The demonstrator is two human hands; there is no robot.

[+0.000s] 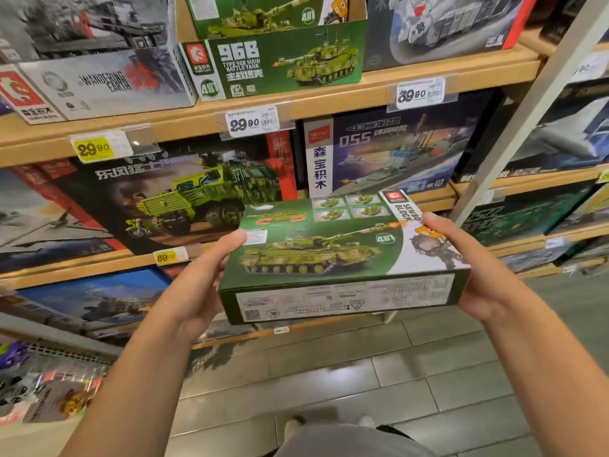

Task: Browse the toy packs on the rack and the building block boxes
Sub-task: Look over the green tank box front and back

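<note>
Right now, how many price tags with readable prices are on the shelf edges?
4: yellow 29.90 tag at left, white 29.90 tag in the middle, 39.90 tag at right, yellow 88 tag on the lower shelf. Other tags at right are too blurred to read.

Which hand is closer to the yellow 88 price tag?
Left. The left hand grips the tank box's left end, just right of the 88 tag. The right hand grips the far end, well away from it.

Just one head-worn cam, looking forward and down, close over both hands, store shelves just beyond the fingertips, floor below.
</note>
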